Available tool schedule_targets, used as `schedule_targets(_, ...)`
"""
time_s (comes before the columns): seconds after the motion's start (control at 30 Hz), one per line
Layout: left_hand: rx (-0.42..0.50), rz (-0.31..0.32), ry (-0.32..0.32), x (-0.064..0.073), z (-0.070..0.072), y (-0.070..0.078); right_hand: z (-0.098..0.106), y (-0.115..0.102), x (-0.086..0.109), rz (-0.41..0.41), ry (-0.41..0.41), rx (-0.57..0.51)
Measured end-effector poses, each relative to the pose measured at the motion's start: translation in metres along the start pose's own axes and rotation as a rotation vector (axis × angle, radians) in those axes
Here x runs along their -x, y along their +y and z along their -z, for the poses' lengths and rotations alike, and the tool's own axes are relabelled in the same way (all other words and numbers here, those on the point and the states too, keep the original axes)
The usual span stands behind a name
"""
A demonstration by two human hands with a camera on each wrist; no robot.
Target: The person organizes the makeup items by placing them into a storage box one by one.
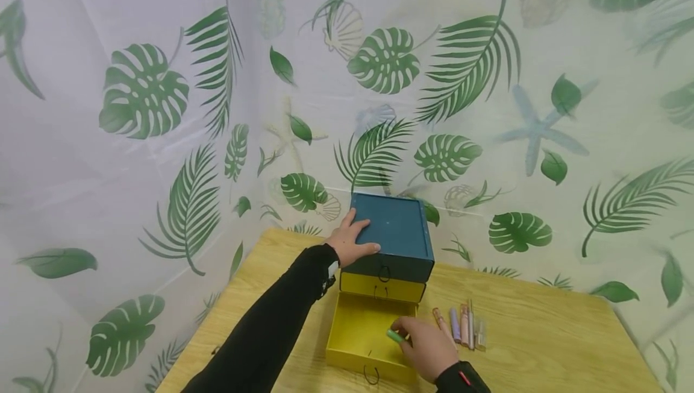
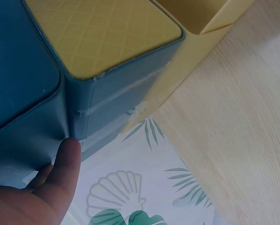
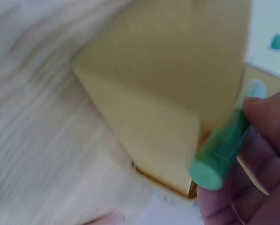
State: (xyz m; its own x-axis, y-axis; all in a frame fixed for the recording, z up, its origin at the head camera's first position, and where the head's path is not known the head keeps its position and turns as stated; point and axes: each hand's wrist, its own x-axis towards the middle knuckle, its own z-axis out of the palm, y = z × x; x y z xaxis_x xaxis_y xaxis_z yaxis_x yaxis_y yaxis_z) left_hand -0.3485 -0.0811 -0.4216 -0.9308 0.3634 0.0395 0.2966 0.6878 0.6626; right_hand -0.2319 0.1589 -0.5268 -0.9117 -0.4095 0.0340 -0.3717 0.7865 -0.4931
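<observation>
My left hand [image 1: 351,243] rests on the left side of a blue drawer box's top [image 1: 393,221], fingers spread. In the left wrist view, its nearest finger [image 2: 69,161] lies against the box's side. Below, the yellow bottom drawer [image 1: 347,323] is pulled far out, while a yellow drawer [image 1: 382,286] above it sticks out only a little. My right hand [image 1: 431,345] pinches a green lip balm tube [image 1: 394,336] between thumb and fingers, over the bottom drawer's right side. The right wrist view shows the tube [image 3: 219,154] tilted, slightly blurred.
Several slim cosmetic tubes lie on the wooden table [image 1: 542,326] right of the drawers, among them a purple tube [image 1: 455,325] and a pink tube [image 1: 464,323]. A leaf-printed cloth [image 1: 347,110] hangs behind the table. The bottom drawer has a dark loop handle [image 1: 371,376].
</observation>
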Motion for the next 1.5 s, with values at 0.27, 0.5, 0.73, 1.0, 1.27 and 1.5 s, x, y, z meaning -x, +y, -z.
schedule_targets(0.27, -0.002, -0.005, -0.002, 0.000, 0.001, 0.002, -0.020, -0.012, -0.013, 0.137, -0.066, 0.058)
schedule_targets(0.5, 0.010, -0.007, -0.014, -0.001, -0.001, 0.002, -0.024, -0.004, -0.022, 0.106, -0.182, 0.024)
schedule_targets(0.73, 0.007, -0.002, -0.008, -0.003, 0.001, 0.003, -0.026, 0.003, -0.028, 0.090, -0.220, 0.021)
schedule_targets(1.0, -0.003, 0.007, -0.003, -0.003, 0.003, 0.000, -0.027, 0.003, -0.029, 0.093, -0.220, 0.015)
schedule_targets(1.27, 0.002, 0.018, -0.008, -0.002, 0.001, 0.000, -0.029, 0.001, -0.027, 0.072, -0.207, -0.021)
schedule_targets(1.5, 0.001, 0.011, -0.005, -0.003, 0.001, 0.000, -0.028, 0.006, -0.022, 0.095, -0.129, -0.093)
